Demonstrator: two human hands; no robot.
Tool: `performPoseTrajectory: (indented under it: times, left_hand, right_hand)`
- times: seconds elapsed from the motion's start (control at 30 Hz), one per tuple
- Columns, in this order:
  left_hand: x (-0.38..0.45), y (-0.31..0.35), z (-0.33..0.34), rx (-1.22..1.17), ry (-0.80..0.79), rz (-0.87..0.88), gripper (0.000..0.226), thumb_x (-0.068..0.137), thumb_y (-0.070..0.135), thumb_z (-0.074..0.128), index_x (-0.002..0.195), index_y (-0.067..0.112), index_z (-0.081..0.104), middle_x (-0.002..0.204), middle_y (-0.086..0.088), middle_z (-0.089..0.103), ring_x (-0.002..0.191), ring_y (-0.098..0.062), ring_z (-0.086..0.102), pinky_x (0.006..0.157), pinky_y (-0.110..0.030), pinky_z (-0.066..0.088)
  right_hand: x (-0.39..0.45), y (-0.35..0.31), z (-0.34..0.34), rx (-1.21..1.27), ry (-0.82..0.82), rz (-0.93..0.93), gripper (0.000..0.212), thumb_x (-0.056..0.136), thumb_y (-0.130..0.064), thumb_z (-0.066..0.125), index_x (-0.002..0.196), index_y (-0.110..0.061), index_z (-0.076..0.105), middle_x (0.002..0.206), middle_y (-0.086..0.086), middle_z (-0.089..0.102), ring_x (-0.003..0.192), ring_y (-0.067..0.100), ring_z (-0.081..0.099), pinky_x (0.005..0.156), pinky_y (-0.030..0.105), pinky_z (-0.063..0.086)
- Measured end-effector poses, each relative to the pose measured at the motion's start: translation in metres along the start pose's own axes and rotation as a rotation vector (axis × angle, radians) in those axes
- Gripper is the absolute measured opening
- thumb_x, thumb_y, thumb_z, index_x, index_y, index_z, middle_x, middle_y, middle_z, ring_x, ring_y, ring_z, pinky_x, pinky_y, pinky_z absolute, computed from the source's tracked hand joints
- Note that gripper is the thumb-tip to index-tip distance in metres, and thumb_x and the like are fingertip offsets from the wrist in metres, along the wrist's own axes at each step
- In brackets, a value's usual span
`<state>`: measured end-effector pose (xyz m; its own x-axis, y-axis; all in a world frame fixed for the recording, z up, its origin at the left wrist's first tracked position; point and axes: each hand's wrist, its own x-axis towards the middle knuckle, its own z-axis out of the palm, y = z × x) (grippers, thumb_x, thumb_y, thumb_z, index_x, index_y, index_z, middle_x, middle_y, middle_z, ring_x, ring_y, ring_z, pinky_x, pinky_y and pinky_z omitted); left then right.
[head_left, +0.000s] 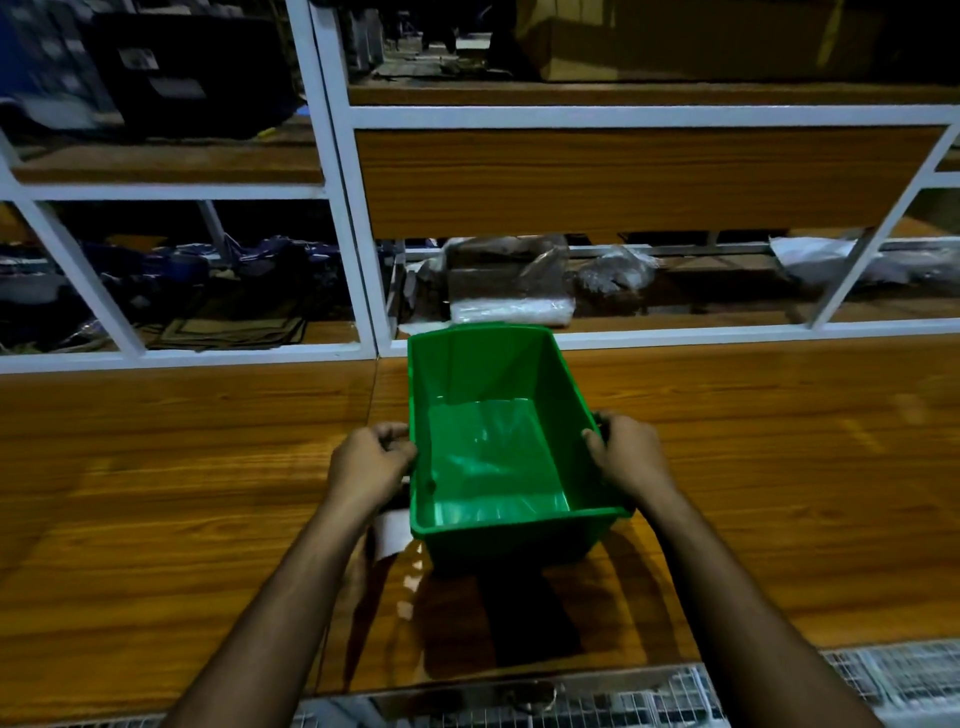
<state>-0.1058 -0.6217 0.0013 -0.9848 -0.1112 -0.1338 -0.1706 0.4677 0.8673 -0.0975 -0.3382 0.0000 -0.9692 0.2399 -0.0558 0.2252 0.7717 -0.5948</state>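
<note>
While the green bin (493, 457) is gripped on its long sides by the left hand (369, 462) and right hand (628, 457), its length is pointed away.

Scene dim overall; upper shelves near black. Light comes from above and ahead. Glare streaks on the table (208, 467) at 9 o'clock and inside the green bin (467, 364). Heavy shadow under the bin toward 6 o'clock. Shelf frame (358, 234) bows at the edges; the 10 o'clock corner is blurred.
</note>
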Motion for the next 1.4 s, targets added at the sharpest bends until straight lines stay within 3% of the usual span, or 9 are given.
performPoseTrajectory:
  times: [0.07, 0.17, 0.27, 0.47, 0.7, 0.83, 1.17, 1.3, 1.4]
  left_hand:
    - [0.005, 0.001, 0.000, 0.229, 0.113, 0.116, 0.050, 0.084, 0.022, 0.071, 0.132, 0.027, 0.057, 0.118, -0.002, 0.063, 0.105, -0.020, 0.060, 0.088, -0.039, 0.054]
    - [0.004, 0.014, 0.004, 0.522, 0.156, 0.440, 0.058, 0.080, 0.027, 0.075, 0.134, 0.028, 0.054, 0.125, -0.004, 0.052, 0.118, -0.024, 0.045, 0.098, -0.038, 0.044]
    - [0.006, 0.030, 0.017, 0.724, 0.069, 0.698, 0.059, 0.080, 0.030, 0.074, 0.135, 0.027, 0.054, 0.130, -0.002, 0.053, 0.124, -0.023, 0.041, 0.101, -0.041, 0.040]
    - [0.019, 0.060, 0.049, 0.863, -0.160, 0.907, 0.046, 0.087, 0.026, 0.063, 0.133, 0.022, 0.055, 0.132, -0.001, 0.057, 0.125, -0.022, 0.045, 0.103, -0.038, 0.039]
    - [0.019, 0.066, 0.058, 0.971, -0.257, 0.754, 0.020, 0.094, 0.033, 0.057, 0.110, 0.026, 0.067, 0.113, -0.004, 0.069, 0.103, -0.027, 0.063, 0.080, -0.035, 0.050]
    - [0.023, 0.063, 0.055, 1.012, -0.195, 0.710, 0.019, 0.096, 0.033, 0.056, 0.105, 0.022, 0.069, 0.098, -0.004, 0.070, 0.083, -0.019, 0.062, 0.066, -0.030, 0.043]
    - [0.041, 0.047, 0.019, 0.925, -0.050, 0.346, 0.014, 0.094, 0.016, 0.058, 0.099, 0.011, 0.069, 0.085, -0.007, 0.068, 0.074, -0.020, 0.066, 0.069, -0.036, 0.059]
    - [0.041, 0.034, 0.011, 0.748, 0.037, 0.206, 0.012, 0.092, 0.013, 0.057, 0.090, 0.007, 0.067, 0.079, -0.009, 0.066, 0.069, -0.024, 0.066, 0.065, -0.040, 0.061]
    - [0.037, 0.025, 0.012, 0.681, 0.093, 0.183, 0.014, 0.092, 0.014, 0.057, 0.094, 0.003, 0.066, 0.086, -0.016, 0.069, 0.076, -0.031, 0.068, 0.068, -0.043, 0.061]
  right_hand:
    - [0.002, -0.002, -0.004, -0.067, -0.011, -0.021, 0.030, 0.098, -0.023, 0.052, 0.126, -0.018, 0.061, 0.110, 0.007, 0.070, 0.080, 0.013, 0.061, 0.058, 0.020, 0.050]
    - [0.004, -0.007, -0.010, -0.127, -0.061, -0.054, 0.028, 0.096, -0.024, 0.055, 0.123, -0.022, 0.064, 0.109, 0.009, 0.072, 0.094, 0.023, 0.066, 0.077, 0.037, 0.057]
    - [0.004, -0.014, -0.013, -0.221, -0.096, -0.144, 0.027, 0.094, -0.025, 0.058, 0.120, -0.028, 0.067, 0.109, 0.006, 0.074, 0.099, 0.025, 0.067, 0.078, 0.034, 0.054]
    - [0.000, -0.031, -0.006, -0.300, -0.158, -0.287, 0.033, 0.089, -0.032, 0.060, 0.119, -0.042, 0.062, 0.110, -0.002, 0.073, 0.102, 0.024, 0.067, 0.079, 0.039, 0.056]
    - [-0.002, -0.030, -0.004, -0.254, -0.165, -0.365, 0.021, 0.085, -0.041, 0.068, 0.102, -0.029, 0.073, 0.100, -0.003, 0.075, 0.093, 0.017, 0.068, 0.073, 0.030, 0.052]
    - [-0.002, -0.029, -0.008, -0.218, -0.085, -0.361, 0.028, 0.085, -0.033, 0.069, 0.113, -0.030, 0.069, 0.115, -0.004, 0.069, 0.106, 0.015, 0.062, 0.090, 0.036, 0.053]
    - [-0.005, -0.021, -0.017, -0.337, -0.002, -0.306, 0.039, 0.086, -0.044, 0.063, 0.123, -0.031, 0.061, 0.125, -0.001, 0.062, 0.117, 0.022, 0.052, 0.100, 0.044, 0.044]
    - [-0.007, -0.011, -0.015, -0.350, 0.042, -0.266, 0.040, 0.087, -0.031, 0.065, 0.126, -0.023, 0.061, 0.128, 0.003, 0.059, 0.119, 0.025, 0.049, 0.101, 0.039, 0.043]
    - [-0.009, -0.008, -0.010, -0.156, 0.066, -0.220, 0.037, 0.090, -0.014, 0.062, 0.128, -0.017, 0.061, 0.127, 0.008, 0.058, 0.114, 0.026, 0.055, 0.099, 0.031, 0.043]
